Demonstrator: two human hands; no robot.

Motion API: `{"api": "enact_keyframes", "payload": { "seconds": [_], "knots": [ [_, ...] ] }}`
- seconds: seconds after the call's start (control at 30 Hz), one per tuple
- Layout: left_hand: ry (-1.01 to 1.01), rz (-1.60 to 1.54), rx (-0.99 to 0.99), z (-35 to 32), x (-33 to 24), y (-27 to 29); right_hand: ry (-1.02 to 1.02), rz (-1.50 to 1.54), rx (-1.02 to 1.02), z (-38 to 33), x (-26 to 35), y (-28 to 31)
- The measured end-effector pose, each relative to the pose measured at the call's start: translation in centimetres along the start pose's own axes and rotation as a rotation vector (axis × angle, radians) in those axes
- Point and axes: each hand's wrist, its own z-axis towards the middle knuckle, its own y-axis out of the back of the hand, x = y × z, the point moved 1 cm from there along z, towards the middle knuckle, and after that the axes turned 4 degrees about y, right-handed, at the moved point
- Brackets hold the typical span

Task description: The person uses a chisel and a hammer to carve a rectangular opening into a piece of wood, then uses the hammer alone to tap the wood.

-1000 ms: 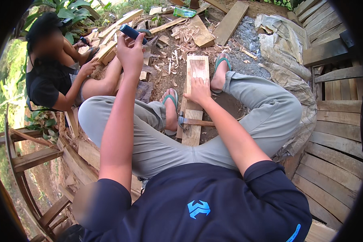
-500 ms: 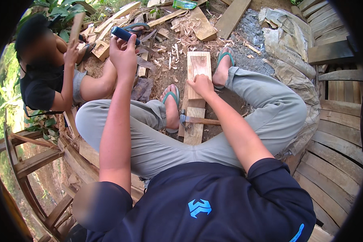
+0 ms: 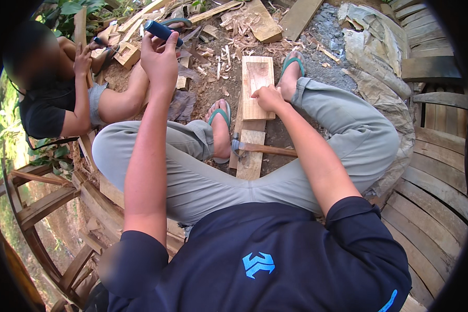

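My left hand (image 3: pixel 160 56) is raised at the upper left. Its fingers are closed round a dark blue cylindrical handle (image 3: pixel 160 30), whose far end I cannot make out against the clutter behind. Between my feet lies a pale wooden block (image 3: pixel 255 110) with a shallow recess (image 3: pixel 257 73) cut into its upper face. My right hand (image 3: pixel 270 100) rests over the block's right side, fingers mostly curled and one fingertip at the recess's lower edge. Just nearer to me, a hammer (image 3: pixel 268 149) with a wooden handle lies across a plank (image 3: pixel 250 165).
A person (image 3: pixel 52 99) sits at the left holding a piece of wood (image 3: pixel 80 28). Wood shavings (image 3: pixel 239 28) and offcuts cover the ground ahead. My sandalled feet (image 3: pixel 221 127) flank the block. Torn sacking (image 3: pixel 372 57) and a slatted wooden wall (image 3: pixel 437 171) stand at the right.
My right hand has slid rightward over the block, from its left edge to its right side. The left hand still holds the blue handle. The person at the left has lowered their wood.
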Motion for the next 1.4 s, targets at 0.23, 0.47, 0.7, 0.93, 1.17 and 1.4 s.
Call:
{"api": "enact_keyframes", "payload": {
  "seconds": [0.23, 0.47, 0.7, 0.93, 1.17, 1.4],
  "knots": [
    [-0.014, -0.009, -0.023, 0.1, 0.1, -0.1, -0.123, 0.122, -0.154, 0.9, -0.3, -0.4],
    [-0.025, 0.003, -0.04, 0.1, 0.3, 0.0, -0.036, -0.066, -0.19, 2.5, -0.4, -0.4],
    [-0.013, -0.009, -0.055, 0.4, 0.1, 0.4, 0.014, -0.049, -0.117, 3.4, -0.9, -0.7],
    [0.022, 0.01, -0.033, 0.1, -0.4, -0.4, 0.016, -0.061, -0.03, 3.8, -0.7, 0.0],
    [-0.055, 0.014, -0.055, 0.3, 0.3, 0.0, 0.028, -0.033, 0.091, 4.7, -0.9, 0.6],
    [-0.041, -0.017, -0.07, 0.4, 0.2, -0.1, 0.057, 0.069, 0.058, 4.4, -2.8, 1.2]
  ]
}}
